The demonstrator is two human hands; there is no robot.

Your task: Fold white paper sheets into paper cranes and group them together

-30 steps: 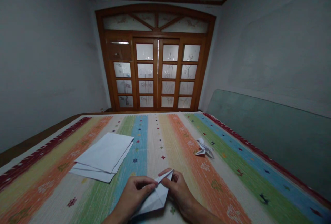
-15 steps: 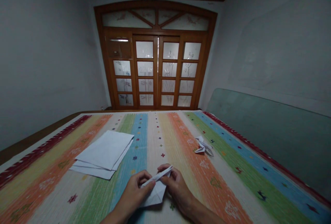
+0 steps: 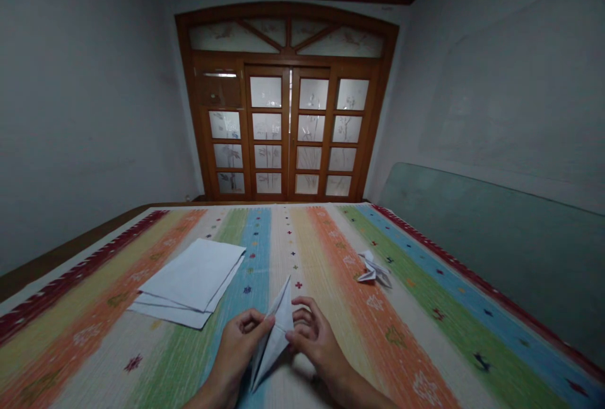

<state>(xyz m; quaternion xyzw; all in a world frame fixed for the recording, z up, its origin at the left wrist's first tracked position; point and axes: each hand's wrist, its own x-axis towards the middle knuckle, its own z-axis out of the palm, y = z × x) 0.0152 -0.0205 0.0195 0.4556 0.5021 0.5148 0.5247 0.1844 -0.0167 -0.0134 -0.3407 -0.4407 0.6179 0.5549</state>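
Between my hands stands a folded piece of white paper (image 3: 278, 336), now a long narrow diamond with pointed ends, one pointing away from me and one toward me. My left hand (image 3: 241, 346) pinches its left edge between thumb and fingers. On the other edge, my right hand (image 3: 316, 339) has its thumb against the paper and its curled fingers behind it. A folded paper figure (image 3: 373, 269) with pointed parts lies further off to the right. Several white sheets (image 3: 193, 276) lie in a loose stack to the left.
A striped, patterned cloth (image 3: 406, 346) covers the table beneath my hands. Along the right side runs a pale green panel (image 3: 491, 226). Wooden doors with glass panes (image 3: 288, 132) stand beyond the table's far edge.
The folded paper has turned from a wide shape with a slanted upper strip to an upright narrow diamond. My hands have shifted their grip to its two sides.
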